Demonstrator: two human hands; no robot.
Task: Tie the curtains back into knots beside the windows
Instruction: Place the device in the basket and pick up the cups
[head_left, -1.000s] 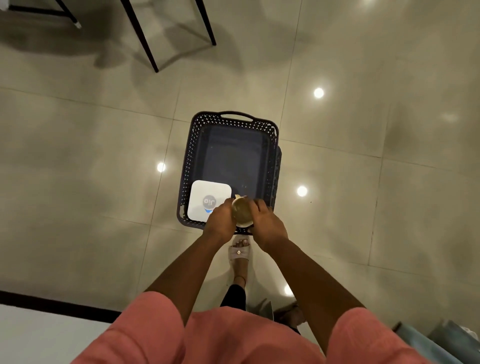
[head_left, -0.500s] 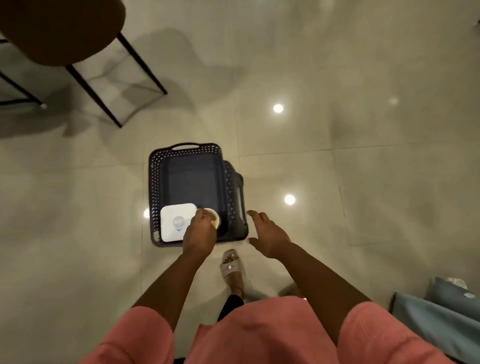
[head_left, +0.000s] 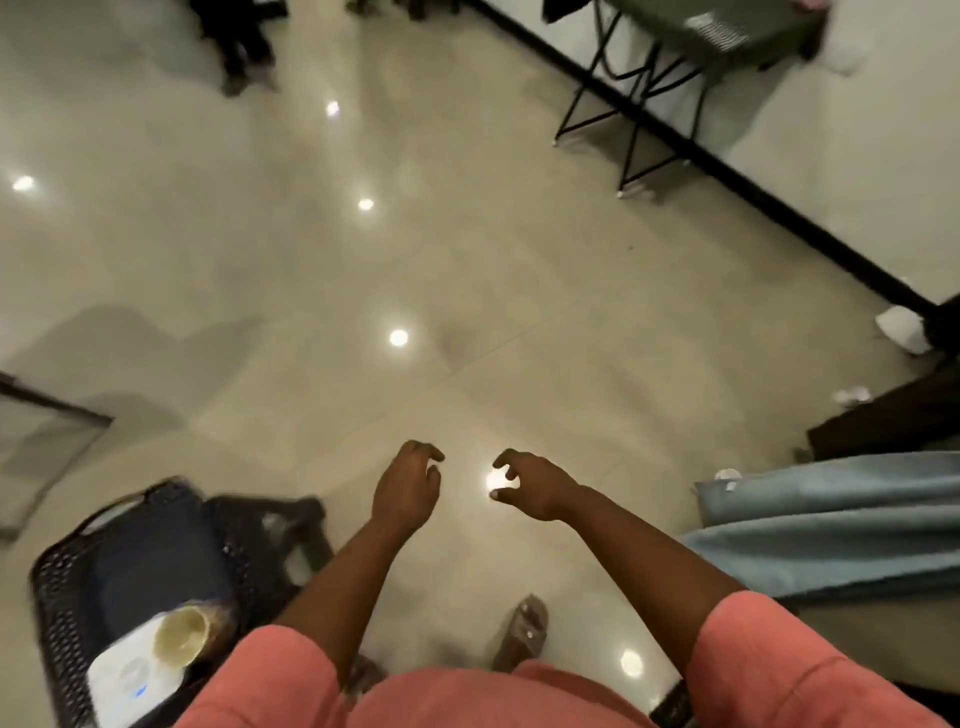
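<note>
Glossy floor tiles (head_left: 467, 270) now fill the view; both hands, left hand (head_left: 405, 488) and right hand (head_left: 535, 486), have left the basket (head_left: 62, 587), loosely curled, holding nothing. Blue curtain (head_left: 831, 525) lies lengthwise toward the right.

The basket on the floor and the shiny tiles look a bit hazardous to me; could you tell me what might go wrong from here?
The dark basket sits on the floor close beside the person's feet, so a sideways step could trip on it. The glossy floor may be slippery under the sandal. Both hands, left hand and right hand, hold nothing.
</note>
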